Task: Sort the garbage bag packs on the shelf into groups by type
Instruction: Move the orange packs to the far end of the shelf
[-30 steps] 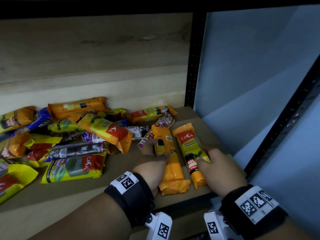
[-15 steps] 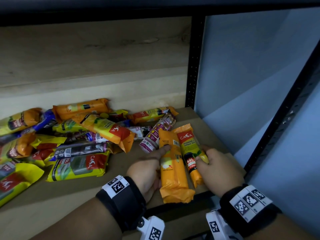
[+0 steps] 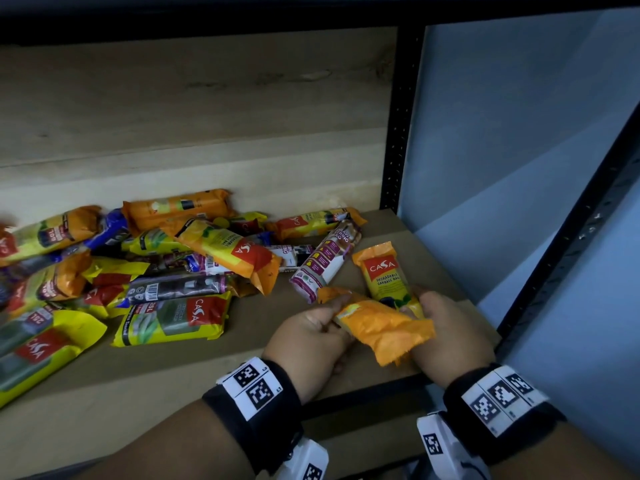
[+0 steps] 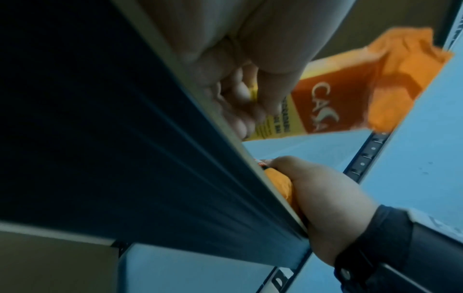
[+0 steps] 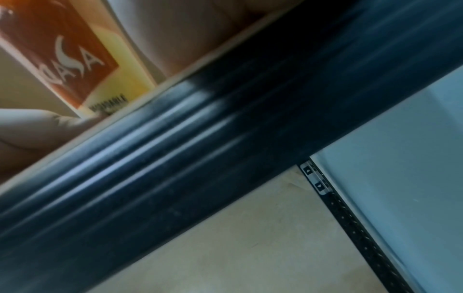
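Head view: left hand [image 3: 313, 336] grips a lifted orange pack [image 3: 377, 323], apparently to check its type; right hand [image 3: 446, 327] holds a pack [image 3: 384, 275] on the shelf [image 3: 242, 355] marked "CASA DEGRADABLE GARBAGE BAG". Unsorted pile [image 3: 138, 271] lies left.

Left wrist view: fingers [image 4: 240, 119] curl round a "CASA" pack.

Right wrist view: "CASA" label beside the palm; grip obscured.

On my feed, a black perforated upright [image 3: 398, 133] stands at the back right corner — a second slotted post [image 3: 568, 244] slants across the right side nearer me. Behind them I see a pale blue wall [image 3: 502, 116]. A pale wooden panel [image 3: 190, 109] backs the unit, and a dark ribbed front rail [image 5: 225, 148] fills my right wrist view.
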